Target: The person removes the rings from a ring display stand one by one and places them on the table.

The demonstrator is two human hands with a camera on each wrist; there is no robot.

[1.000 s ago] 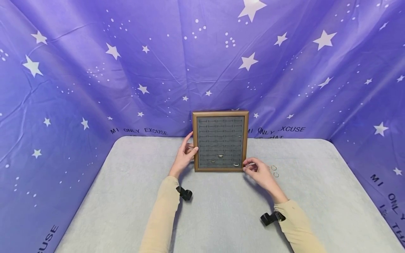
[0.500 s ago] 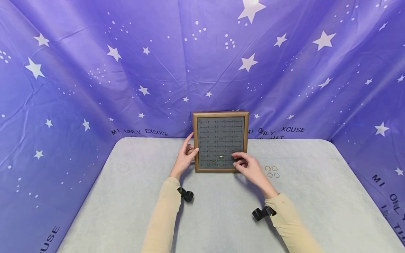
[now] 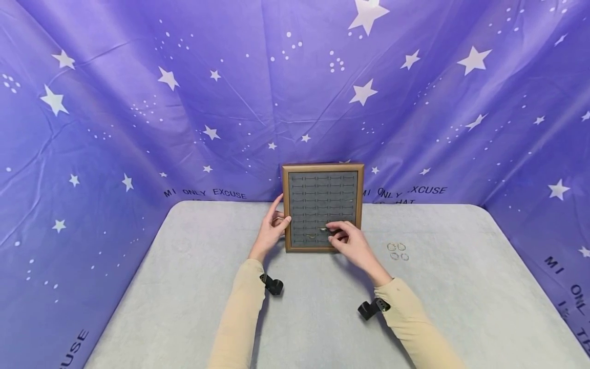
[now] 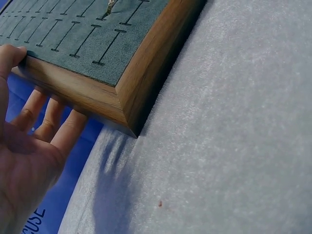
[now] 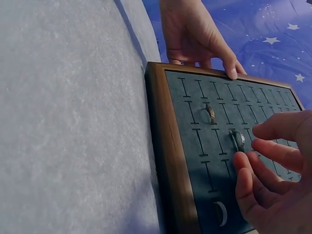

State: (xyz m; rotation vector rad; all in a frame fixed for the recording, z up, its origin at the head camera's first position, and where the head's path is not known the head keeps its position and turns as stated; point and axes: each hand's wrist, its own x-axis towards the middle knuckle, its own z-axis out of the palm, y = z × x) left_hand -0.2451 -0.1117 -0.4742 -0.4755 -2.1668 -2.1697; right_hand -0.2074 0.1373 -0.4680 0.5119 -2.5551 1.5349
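Curtain point(image 3: 249, 61): in the head view we see purple from nine o'clock through twelve to three.
Stars point(image 3: 367, 15): white, the largest near one.
Lettering point(image 3: 229, 193): black; we read "EXCUSE" near nine.
Table point(image 3: 184, 318): pale grey, toward six.
Speck point(image 4: 160, 204): reddish, six o'clock, left wrist view.

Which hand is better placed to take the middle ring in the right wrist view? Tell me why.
Right hand, probably: it is poised beside that ring, while the left hand grips the left side of the frame.
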